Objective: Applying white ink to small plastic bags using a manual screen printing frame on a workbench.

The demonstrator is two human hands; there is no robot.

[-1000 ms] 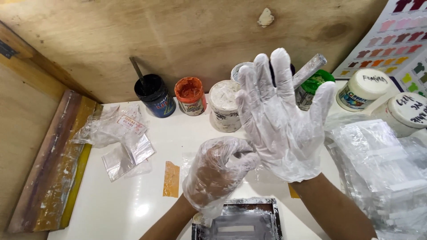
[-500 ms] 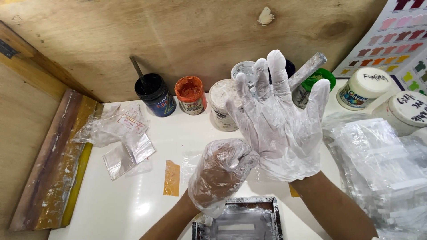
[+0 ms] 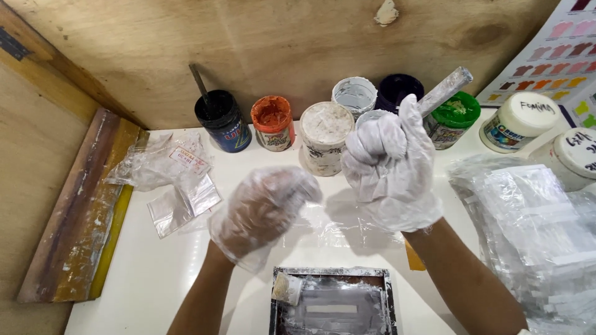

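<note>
At the far left a long wooden squeegee (image 3: 81, 217) lies along the edge of the white table (image 3: 155, 279), and just beside it sit some crumpled clear plastic bags (image 3: 167, 170). Behind them, against the plywood wall, stands a black ink pot (image 3: 222, 121) with a stick in it, then an orange ink pot (image 3: 272, 122) and a white-smeared pot (image 3: 325, 136). The left hand (image 3: 264, 208), in a thin clear plastic glove, hovers above the table curled into a loose fist, holding nothing that can be seen. Near the bottom edge lies a small printing frame (image 3: 332, 304) smeared with white ink. The right hand (image 3: 391, 164), gloved the same way, is raised in a closed fist in front of the pots; whether it grips the grey stick (image 3: 446, 90) slanting up behind it cannot be told. Further right are a green pot (image 3: 456, 115), two white-lidded tubs (image 3: 524, 118), and a heap of clear plastic sheets (image 3: 534, 229).
</note>
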